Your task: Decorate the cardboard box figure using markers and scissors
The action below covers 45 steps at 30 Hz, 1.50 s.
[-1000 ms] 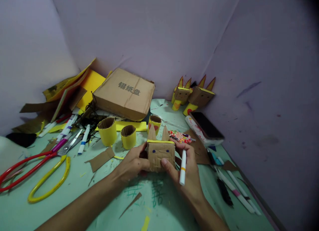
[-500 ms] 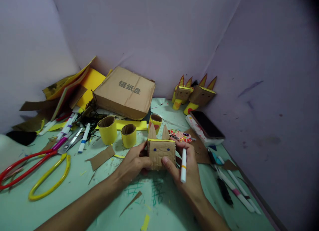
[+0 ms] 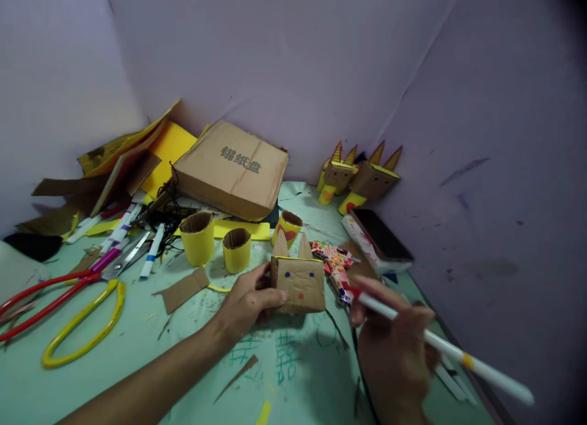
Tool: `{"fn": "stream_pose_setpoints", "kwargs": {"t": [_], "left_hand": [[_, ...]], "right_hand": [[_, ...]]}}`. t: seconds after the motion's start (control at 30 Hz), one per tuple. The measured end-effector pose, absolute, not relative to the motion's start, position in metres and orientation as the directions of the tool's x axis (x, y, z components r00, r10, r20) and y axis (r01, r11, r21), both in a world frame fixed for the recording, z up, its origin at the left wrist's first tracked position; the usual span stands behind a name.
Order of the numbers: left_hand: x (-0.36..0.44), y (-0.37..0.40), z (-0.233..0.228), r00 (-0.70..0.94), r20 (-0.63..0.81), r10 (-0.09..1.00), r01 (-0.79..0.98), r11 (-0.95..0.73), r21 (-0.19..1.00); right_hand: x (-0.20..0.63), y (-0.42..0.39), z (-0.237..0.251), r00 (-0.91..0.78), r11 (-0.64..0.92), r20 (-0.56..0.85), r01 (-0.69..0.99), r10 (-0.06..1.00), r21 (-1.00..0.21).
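A small cardboard box head [image 3: 300, 281] with two pointed ears, blue dot eyes and a red dot mouth stands on the pale green table [image 3: 137, 345]. My left hand [image 3: 247, 299] grips its left side. My right hand [image 3: 394, 358] is to the right of it, apart from the box, and holds a white marker [image 3: 440, 345] with its red tip pointing towards the box.
Yellow cardboard rolls [image 3: 197, 238] stand behind the box head. A cardboard box [image 3: 233, 168], markers, scissors [image 3: 126, 260] and red and yellow rings [image 3: 68, 309] lie to the left. Two finished eared figures [image 3: 362, 177] and a phone [image 3: 378, 232] sit by the right wall.
My right hand has let go of the box head's right side and moved away to the right, turning the marker tip towards it. A red dot now shows on the face.
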<state>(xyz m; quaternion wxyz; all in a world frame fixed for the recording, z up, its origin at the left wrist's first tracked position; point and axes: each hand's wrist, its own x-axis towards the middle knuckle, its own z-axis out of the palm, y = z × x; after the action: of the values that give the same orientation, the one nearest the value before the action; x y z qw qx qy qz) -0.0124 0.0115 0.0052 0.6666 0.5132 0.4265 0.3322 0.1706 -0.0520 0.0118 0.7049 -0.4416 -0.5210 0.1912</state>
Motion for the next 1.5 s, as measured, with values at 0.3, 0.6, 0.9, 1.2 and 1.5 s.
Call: {"fn": "stream_pose_setpoints", "kwargs": {"t": [0.3,0.6,0.9,1.2,1.5], "left_hand": [[-0.011,0.014,0.001,0.419,-0.219,0.881,-0.022,0.251,0.968],[-0.011,0.012,0.001,0.425,-0.183,0.887,-0.079,0.238,0.968],[-0.010,0.011,0.008,0.425,-0.168,0.889,-0.084,0.223,0.971],[-0.010,0.009,0.010,0.430,-0.168,0.887,-0.083,0.224,0.971],[-0.010,0.011,0.009,0.435,-0.168,0.884,-0.089,0.228,0.970]], "right_hand": [[0.155,-0.040,0.011,0.261,0.489,0.551,0.270,0.792,-0.830],[0.153,-0.045,0.000,0.288,0.490,0.556,0.272,0.780,-0.828],[0.145,-0.043,-0.006,0.244,0.380,0.512,0.434,0.823,-0.817],[0.139,-0.045,0.001,0.241,0.316,0.432,0.400,0.869,-0.860],[0.139,-0.044,0.001,0.233,0.322,0.428,0.384,0.873,-0.865]]}}
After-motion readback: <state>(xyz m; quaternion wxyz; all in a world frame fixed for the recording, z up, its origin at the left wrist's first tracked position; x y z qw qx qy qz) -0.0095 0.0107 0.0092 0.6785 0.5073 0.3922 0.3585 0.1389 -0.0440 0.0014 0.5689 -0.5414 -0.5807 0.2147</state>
